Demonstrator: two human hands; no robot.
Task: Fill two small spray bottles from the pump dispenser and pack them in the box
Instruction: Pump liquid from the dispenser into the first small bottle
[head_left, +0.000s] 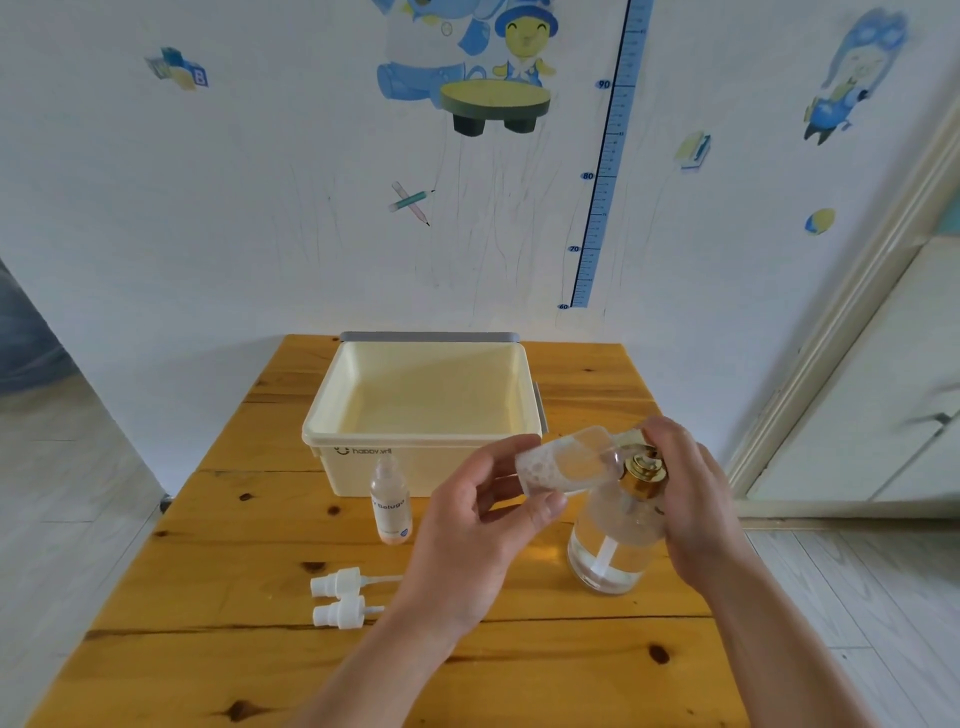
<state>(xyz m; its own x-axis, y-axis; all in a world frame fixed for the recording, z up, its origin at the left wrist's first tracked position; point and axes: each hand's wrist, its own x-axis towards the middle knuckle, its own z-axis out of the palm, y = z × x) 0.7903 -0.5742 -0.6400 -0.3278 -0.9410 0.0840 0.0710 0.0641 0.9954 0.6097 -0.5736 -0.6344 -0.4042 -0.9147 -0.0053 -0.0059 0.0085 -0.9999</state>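
Wooden tabletop (218, 551) carries an empty box (332, 410) at the far side. Left hand (467, 525) tilts a bottle (563, 462) to the dispenser (613, 545) nozzle to catch liquid, right hand (691, 493) closed over the pump; another bottle (390, 506) and two caps (337, 597) wait at left.

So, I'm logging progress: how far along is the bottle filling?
One uncapped spray bottle stands by the empty box. The left hand tilts the second bottle to the pump dispenser, right hand on the pump. Both spray caps remain off; nothing packed.
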